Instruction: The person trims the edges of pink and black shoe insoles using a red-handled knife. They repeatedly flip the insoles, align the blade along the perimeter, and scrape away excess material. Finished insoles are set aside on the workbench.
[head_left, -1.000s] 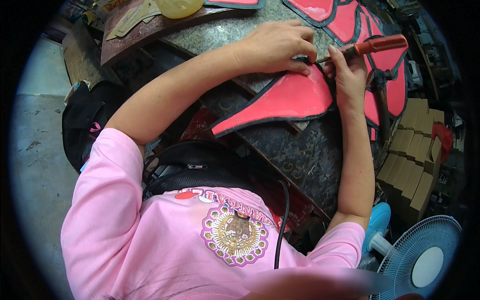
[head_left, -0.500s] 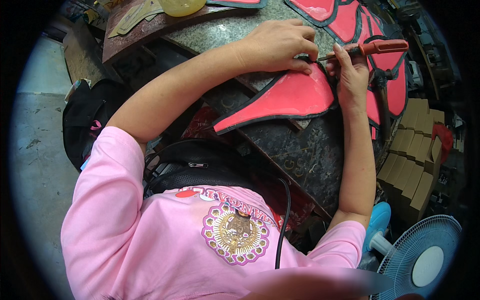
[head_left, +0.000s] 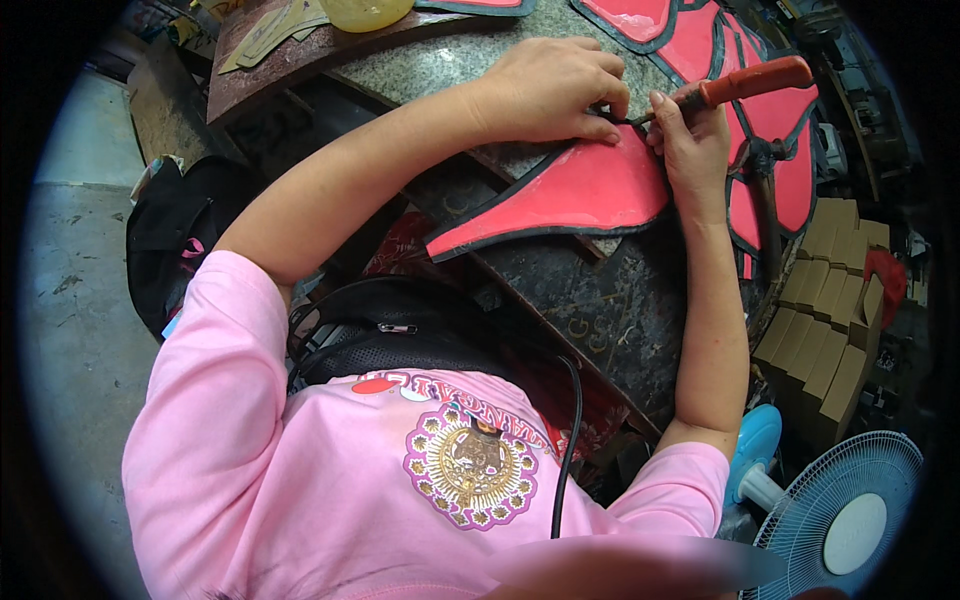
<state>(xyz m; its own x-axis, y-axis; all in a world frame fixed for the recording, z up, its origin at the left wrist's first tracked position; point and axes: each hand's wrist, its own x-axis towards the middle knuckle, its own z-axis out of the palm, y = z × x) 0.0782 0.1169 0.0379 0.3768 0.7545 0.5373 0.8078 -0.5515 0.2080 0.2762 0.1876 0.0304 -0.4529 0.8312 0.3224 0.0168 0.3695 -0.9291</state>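
Nearest is the pink shirt [head_left: 340,480], its front printed with curved lettering beside a round gold emblem [head_left: 470,465]. The left arm slants across from a bent elbow; the right forearm reaches almost straight ahead. Between them a black-edged pink piece [head_left: 560,195] lies partly over the edge of the stone slab [head_left: 440,65]. The left hand [head_left: 570,90] is curled and pinches its far edge, thumb on top. The right hand [head_left: 692,145] is closed around a red-handled tool [head_left: 758,82], pointed toward the left fingers. Half a second ago that handle lay flatter and farther right; now its end tips up. Beyond lie more pink pieces [head_left: 690,52].
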